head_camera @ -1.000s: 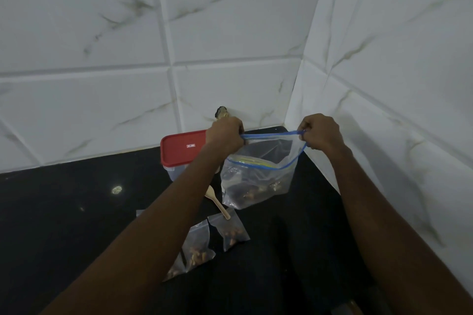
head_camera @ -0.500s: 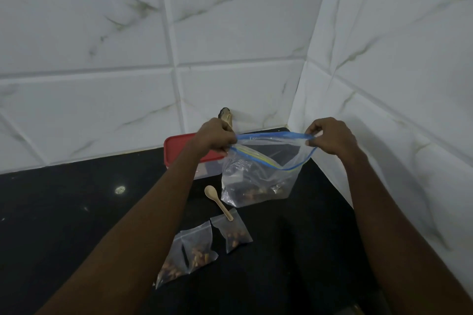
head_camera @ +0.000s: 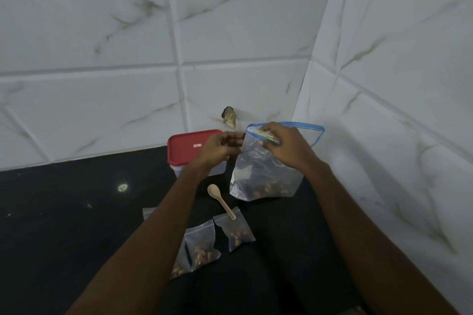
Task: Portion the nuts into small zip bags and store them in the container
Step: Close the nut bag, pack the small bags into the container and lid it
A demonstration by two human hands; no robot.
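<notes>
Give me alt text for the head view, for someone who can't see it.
The right hand pinches the top of a big zip bag with nuts in its bottom, standing on a black counter; the left hand is curled close beside it. A red-lidded container sits left of the bag, a spoon and small filled bags nearer the camera.

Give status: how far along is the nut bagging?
Done: at least three small clear zip bags lie filled on the black counter. In hand: the right hand pinches the large blue-rimmed bag of nuts at its top. Remaining: move them into the closed red-lidded plastic container.
</notes>
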